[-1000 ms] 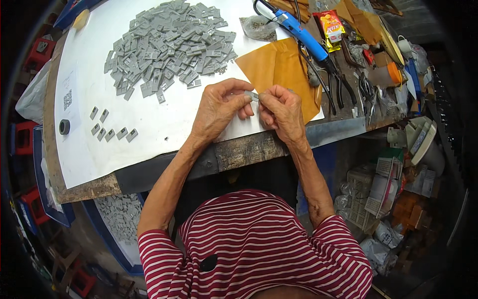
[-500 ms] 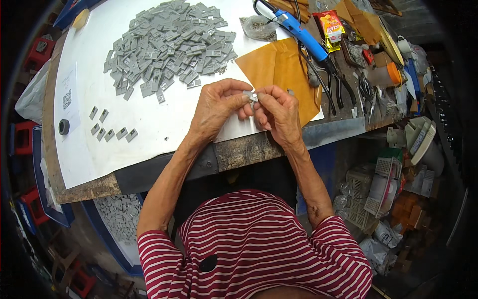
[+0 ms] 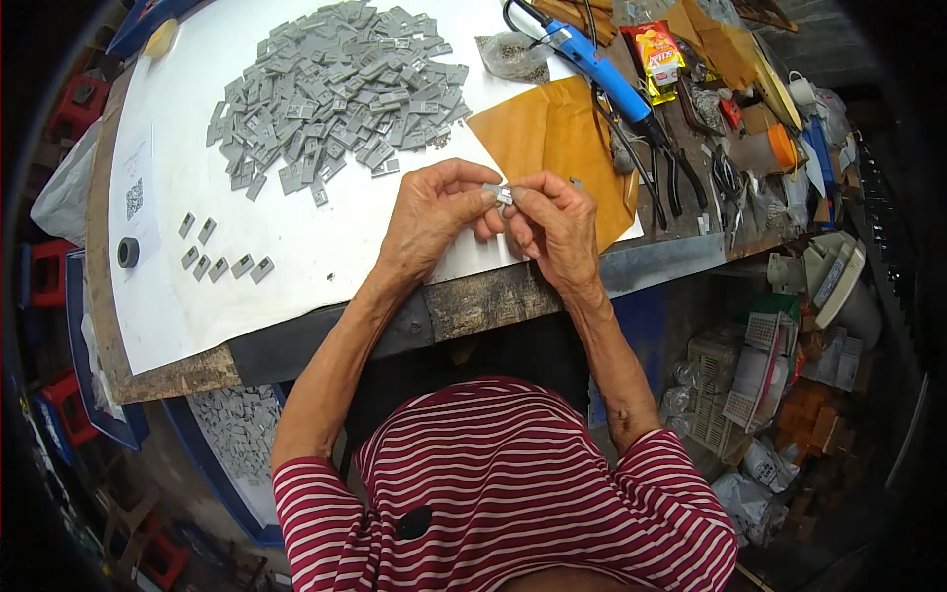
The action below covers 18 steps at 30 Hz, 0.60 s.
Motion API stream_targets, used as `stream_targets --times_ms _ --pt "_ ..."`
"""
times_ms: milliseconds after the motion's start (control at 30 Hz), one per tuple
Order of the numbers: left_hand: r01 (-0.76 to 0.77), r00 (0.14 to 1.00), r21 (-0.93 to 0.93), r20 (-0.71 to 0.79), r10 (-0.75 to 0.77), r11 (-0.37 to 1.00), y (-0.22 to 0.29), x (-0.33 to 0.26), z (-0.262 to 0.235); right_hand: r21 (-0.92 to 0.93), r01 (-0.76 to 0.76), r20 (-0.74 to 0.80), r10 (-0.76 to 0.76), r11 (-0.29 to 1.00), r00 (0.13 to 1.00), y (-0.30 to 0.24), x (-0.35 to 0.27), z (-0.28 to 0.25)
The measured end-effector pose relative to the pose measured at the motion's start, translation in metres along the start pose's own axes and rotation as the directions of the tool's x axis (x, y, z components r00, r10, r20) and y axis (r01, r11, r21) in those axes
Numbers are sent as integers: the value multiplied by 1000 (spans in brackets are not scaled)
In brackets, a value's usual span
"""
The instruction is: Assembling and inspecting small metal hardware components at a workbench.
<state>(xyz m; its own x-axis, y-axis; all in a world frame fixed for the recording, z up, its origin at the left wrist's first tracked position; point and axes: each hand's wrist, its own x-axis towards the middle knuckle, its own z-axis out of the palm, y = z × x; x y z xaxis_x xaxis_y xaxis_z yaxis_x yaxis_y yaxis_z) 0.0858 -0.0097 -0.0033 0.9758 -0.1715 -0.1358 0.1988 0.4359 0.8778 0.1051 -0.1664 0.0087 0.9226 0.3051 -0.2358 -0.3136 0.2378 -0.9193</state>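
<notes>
Between my two hands is a small grey plastic piece (image 3: 503, 195), held above the front edge of the white-covered table. My left hand (image 3: 434, 209) pinches its left side with thumb and forefinger. My right hand (image 3: 558, 217) has thumb and fingertips closed on its right side; what lies under those fingertips is hidden. A large heap of similar grey pieces (image 3: 335, 94) lies at the back of the table. Several more grey pieces (image 3: 219, 267) are laid out in short rows to the left of my left hand.
Under my right hand lies a brown paper envelope (image 3: 552, 128). Beyond it are a blue electric screwdriver (image 3: 602, 71), pliers (image 3: 681, 178) and a clear bag of small metal parts (image 3: 513, 56). A black ring (image 3: 127, 253) sits at left. Below the table stands a blue bin (image 3: 212, 464) of grey pieces.
Almost nothing differs. Both hands keep their pinch on the grey piece, which has shifted very slightly to the right.
</notes>
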Motion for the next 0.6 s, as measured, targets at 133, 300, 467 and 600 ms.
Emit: stream_targets --times_ms 133,300,467,600 --pt "-14 1000 23 -7 14 1000 0 -1 1 -36 8 -11 -9 999 1000 0 0 2" --pt "-3 1000 18 -18 3 1000 1 -1 1 -12 9 5 -9 1000 1000 -2 -1 3" --pt "-30 1000 29 -6 30 999 1 -2 2 -28 10 26 -9 1000 1000 -1 0 1" --pt "-41 999 53 -8 41 998 4 -2 4 -22 17 -20 -18 1000 1000 -1 1 4"
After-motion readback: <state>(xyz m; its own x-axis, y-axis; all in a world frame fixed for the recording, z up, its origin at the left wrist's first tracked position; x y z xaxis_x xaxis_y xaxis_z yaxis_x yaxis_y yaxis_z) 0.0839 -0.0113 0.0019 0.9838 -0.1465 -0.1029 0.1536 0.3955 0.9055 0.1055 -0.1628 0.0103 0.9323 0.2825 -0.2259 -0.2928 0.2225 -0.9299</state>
